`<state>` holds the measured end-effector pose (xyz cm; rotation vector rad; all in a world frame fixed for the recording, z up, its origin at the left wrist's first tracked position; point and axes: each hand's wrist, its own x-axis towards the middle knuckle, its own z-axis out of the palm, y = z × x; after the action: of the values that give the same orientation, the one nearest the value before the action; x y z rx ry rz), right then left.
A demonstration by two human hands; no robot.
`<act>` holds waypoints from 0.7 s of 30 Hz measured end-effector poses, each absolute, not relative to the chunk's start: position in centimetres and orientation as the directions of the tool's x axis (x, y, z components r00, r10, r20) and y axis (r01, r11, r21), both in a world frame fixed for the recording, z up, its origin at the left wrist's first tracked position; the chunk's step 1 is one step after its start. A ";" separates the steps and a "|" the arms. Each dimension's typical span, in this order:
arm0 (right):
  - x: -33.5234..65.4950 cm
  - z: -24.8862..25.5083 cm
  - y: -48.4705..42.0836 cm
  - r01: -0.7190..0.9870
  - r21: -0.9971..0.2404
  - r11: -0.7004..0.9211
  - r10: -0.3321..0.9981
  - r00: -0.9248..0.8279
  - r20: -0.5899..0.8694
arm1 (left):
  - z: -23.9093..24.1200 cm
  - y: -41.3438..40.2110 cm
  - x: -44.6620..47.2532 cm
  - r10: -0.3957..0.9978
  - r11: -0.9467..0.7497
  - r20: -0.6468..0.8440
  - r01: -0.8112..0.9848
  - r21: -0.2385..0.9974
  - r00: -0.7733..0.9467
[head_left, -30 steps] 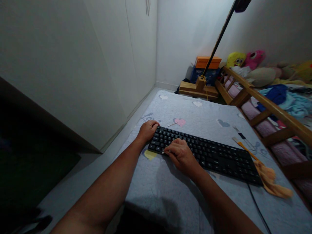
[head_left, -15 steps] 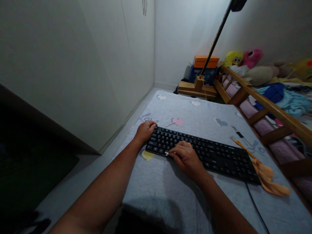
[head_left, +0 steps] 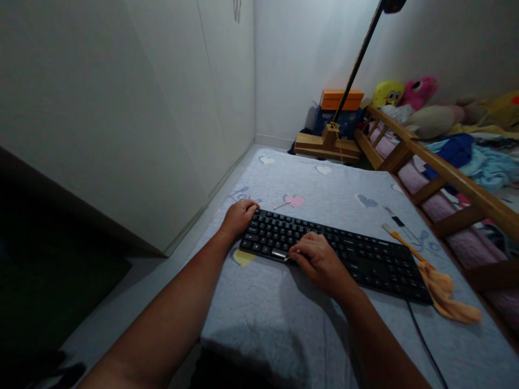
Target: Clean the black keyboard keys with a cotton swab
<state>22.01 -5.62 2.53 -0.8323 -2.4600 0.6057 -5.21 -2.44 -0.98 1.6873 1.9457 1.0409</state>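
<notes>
A black keyboard (head_left: 365,265) lies aslant on the cloth-covered table. Its left end is gripped by my left hand (head_left: 239,219), the thumb at the top corner. Over the front row of keys, my right hand (head_left: 318,262) pinches a thin pale stick, seemingly a cotton swab (head_left: 288,257). The tip is at the space bar (head_left: 279,253), whose left part looks shiny. Most of the stick is hidden by my fingers. Another cotton swab (head_left: 283,205) rests behind the keyboard, on a pink heart of the cloth.
An orange-handled brush (head_left: 399,237) and an orange cloth (head_left: 440,289) lie by the keyboard's right end, near a slim tool with a black grip (head_left: 398,221). The keyboard cable (head_left: 424,340) runs toward me. A wooden bed rail (head_left: 446,167) borders the right, a pale cabinet (head_left: 174,108) the left.
My right hand has slid a little to the right along the space bar with the pale stick, uncovering more of the shiny part. My left hand stays on the keyboard's left end.
</notes>
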 end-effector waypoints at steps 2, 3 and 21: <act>22.2 2.6 -5.5 0.445 -0.538 0.716 0.650 -0.705 0.283 | -1.0 -2.4 -5.1 0.956 0.013 0.192 0.688 0.725 -0.221; 22.3 2.6 -5.5 0.447 -0.537 0.715 0.651 -0.705 0.280 | -1.0 -2.5 -5.1 0.956 0.013 0.193 0.688 0.726 -0.221; 23.6 2.5 -5.8 0.471 -0.529 0.705 0.671 -0.684 0.285 | -0.7 -2.7 -5.1 0.920 -0.043 0.311 0.727 0.685 -0.238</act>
<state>23.56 -5.79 2.52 -0.8777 -2.4494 0.5818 -5.13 -2.65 -0.73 1.7656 1.9872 1.1512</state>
